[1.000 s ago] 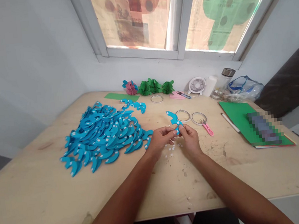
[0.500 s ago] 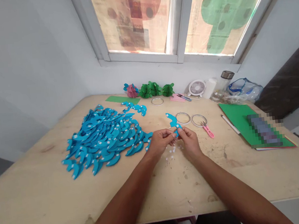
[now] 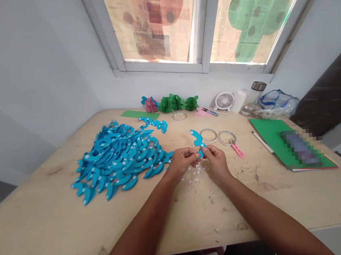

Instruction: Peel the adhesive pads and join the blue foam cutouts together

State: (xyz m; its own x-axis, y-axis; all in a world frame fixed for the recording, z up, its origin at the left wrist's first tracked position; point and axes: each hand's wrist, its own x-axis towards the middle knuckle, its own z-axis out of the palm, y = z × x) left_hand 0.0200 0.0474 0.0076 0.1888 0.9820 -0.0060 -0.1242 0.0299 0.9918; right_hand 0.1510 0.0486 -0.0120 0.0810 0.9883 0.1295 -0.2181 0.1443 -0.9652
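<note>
My left hand (image 3: 182,161) and my right hand (image 3: 217,160) meet over the middle of the wooden table (image 3: 62,232). Both pinch a curved blue paper cutout (image 3: 198,140) that sticks up away from me between the fingertips. A large heap of the same blue cutouts (image 3: 117,157) with small white squares on them lies to the left of my left hand. Tiny white scraps (image 3: 197,171) are scattered on the wood under my hands.
Two tape rings (image 3: 209,134) and pink snips (image 3: 237,149) lie just beyond my right hand. A green paper pad (image 3: 273,137) and a pen (image 3: 262,141) are at the right. At the back wall stand paper ornaments (image 3: 175,102), a small fan (image 3: 224,100), a jar (image 3: 256,92) and a plastic bag (image 3: 279,102).
Both hands stay pinched on the blue cutout, with only small finger shifts. The view has tilted slightly.
</note>
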